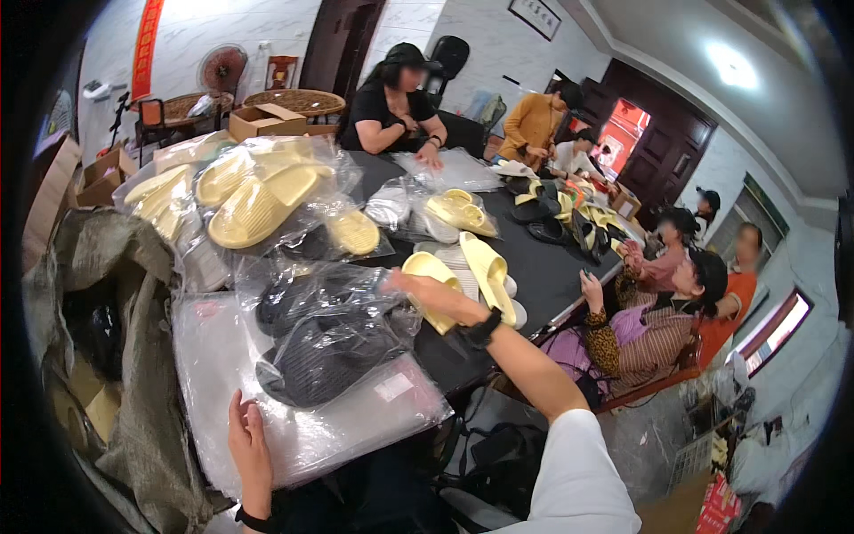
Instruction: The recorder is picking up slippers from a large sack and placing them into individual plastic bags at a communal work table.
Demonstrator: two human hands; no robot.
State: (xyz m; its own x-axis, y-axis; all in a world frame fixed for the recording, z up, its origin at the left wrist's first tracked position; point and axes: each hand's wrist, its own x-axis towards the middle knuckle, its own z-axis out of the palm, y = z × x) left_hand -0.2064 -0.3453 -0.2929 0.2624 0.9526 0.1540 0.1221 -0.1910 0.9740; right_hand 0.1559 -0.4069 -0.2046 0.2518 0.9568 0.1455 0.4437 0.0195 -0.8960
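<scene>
A pair of dark grey slippers [325, 360] lies in a clear plastic bag [405, 325] in front of me, soles showing ridges. My right hand [405, 287] reaches across to the bag's right end and grips its plastic; the fingertips are blurred behind the film. Nearer to me, my left hand [250, 445] is held upright with fingers stretched and nothing in it, beside a stack of flat clear bags [356, 436] under the slippers. Loose pale yellow slippers [485, 271] rest just beyond my right wrist, next to grey ones.
Bagged yellow slippers [262, 209] are heaped at the far left of the black table [543, 267]. An open woven sack [133, 374] stands at my left. More slippers [569, 222] cover the table's far end. Several people sit or stand around it, one person [640, 329] close on my right.
</scene>
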